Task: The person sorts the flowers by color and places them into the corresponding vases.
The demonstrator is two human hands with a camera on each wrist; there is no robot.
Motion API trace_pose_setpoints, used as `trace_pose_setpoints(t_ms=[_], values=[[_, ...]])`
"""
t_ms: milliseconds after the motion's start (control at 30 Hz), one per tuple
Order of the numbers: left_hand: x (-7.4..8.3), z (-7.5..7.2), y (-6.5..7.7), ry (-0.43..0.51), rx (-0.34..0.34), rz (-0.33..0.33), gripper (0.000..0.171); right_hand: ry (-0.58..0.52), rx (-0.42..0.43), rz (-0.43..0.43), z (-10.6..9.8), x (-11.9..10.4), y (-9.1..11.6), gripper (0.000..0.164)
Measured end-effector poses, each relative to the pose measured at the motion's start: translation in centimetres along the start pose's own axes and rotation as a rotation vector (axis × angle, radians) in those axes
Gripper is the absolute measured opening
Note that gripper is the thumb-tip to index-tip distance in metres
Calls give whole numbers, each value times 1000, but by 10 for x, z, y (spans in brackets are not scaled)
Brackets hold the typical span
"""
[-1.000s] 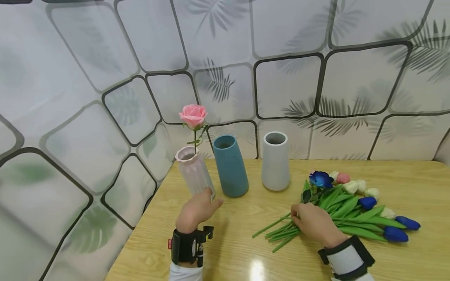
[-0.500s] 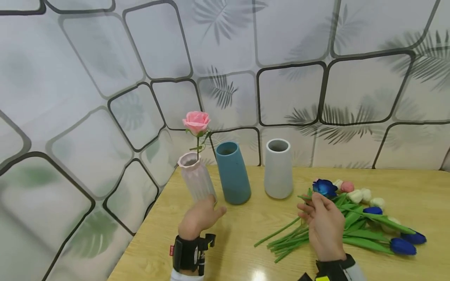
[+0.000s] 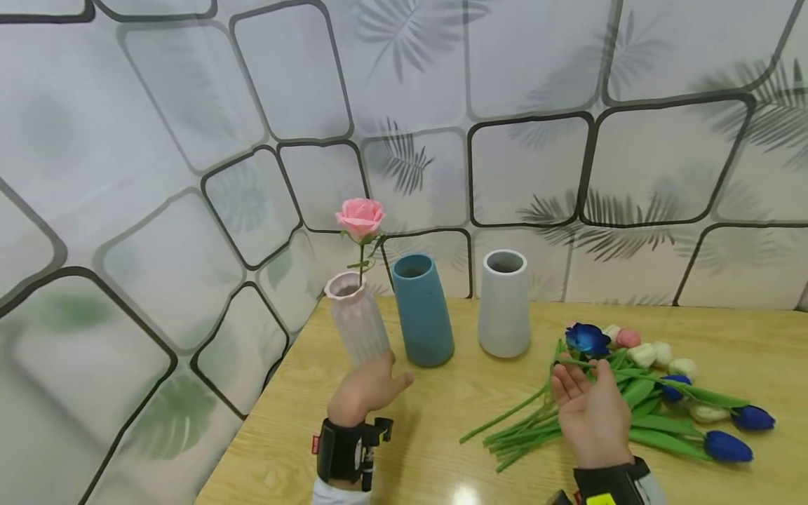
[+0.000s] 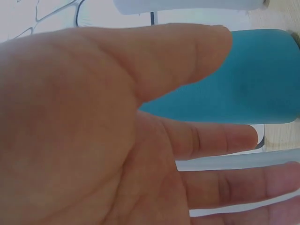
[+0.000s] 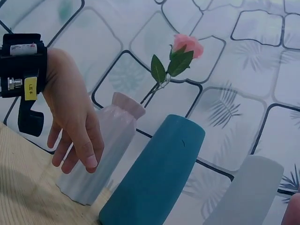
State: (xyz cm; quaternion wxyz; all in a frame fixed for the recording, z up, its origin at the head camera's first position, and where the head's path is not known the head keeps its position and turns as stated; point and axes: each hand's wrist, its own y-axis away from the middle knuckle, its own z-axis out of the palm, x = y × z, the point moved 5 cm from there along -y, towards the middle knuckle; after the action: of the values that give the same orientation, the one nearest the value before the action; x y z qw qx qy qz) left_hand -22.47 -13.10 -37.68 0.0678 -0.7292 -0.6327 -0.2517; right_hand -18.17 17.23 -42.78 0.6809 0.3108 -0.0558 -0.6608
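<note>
My left hand [image 3: 365, 393] has its fingers straight at the lower side of the pale pink ribbed vase [image 3: 360, 326]; whether they touch it I cannot tell. A pink rose [image 3: 360, 217] stands in that vase. The left wrist view shows my left hand [image 4: 154, 140] before the blue vase [image 4: 262, 75], thumb apart from the fingers. My right hand [image 3: 593, 414], palm up, pinches the stem of a blue tulip [image 3: 752, 419] near the thumb tip, above the pile of green stems [image 3: 524, 435]. In the right wrist view only a bit of a finger [image 5: 293, 211] shows.
Beside the pink vase stand the blue vase [image 3: 424, 315] and a white vase [image 3: 505, 308]. On the right, a blue rose [image 3: 587, 339], white tulips [image 3: 642, 355], a pink bloom [image 3: 628, 337] and another blue tulip [image 3: 728, 447] lie on the wooden table [image 3: 410, 470]. A patterned curtain [image 3: 530, 63] hangs behind.
My right hand has turned from palm down on the stems to palm up, and the blue tulip has risen slightly with it. My left hand has stayed by the pink vase.
</note>
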Motion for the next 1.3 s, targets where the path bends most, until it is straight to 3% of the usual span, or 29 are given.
trace_pose_setpoints(t_ms=[133, 300, 433, 733, 900, 1100, 1200, 1300], values=[[-1, -2, 0, -15, 2, -6, 61, 47, 19, -92, 3, -1, 2, 16], [-1, -3, 0, -8, -6, -24, 62, 123, 27, -198, 7, 2, 7, 20], [-2, -3, -2, -7, -18, -36, 62, 169, -6, -278, 12, 3, 12, 12], [-4, -1, -3, -13, -17, -40, 63, 170, -46, -540, 22, 1, 24, 27], [-5, 0, -4, -21, -13, -24, 63, 192, -67, -644, 25, 2, 29, 21], [-6, 1, -5, -4, -15, -32, 65, 157, -85, -713, 24, 4, 32, 20], [-8, 3, -7, 4, -20, -39, 66, 168, -76, -700, 23, 4, 30, 18], [-8, 5, -10, 3, -18, -34, 64, 181, -48, -649, 22, 3, 26, 31]])
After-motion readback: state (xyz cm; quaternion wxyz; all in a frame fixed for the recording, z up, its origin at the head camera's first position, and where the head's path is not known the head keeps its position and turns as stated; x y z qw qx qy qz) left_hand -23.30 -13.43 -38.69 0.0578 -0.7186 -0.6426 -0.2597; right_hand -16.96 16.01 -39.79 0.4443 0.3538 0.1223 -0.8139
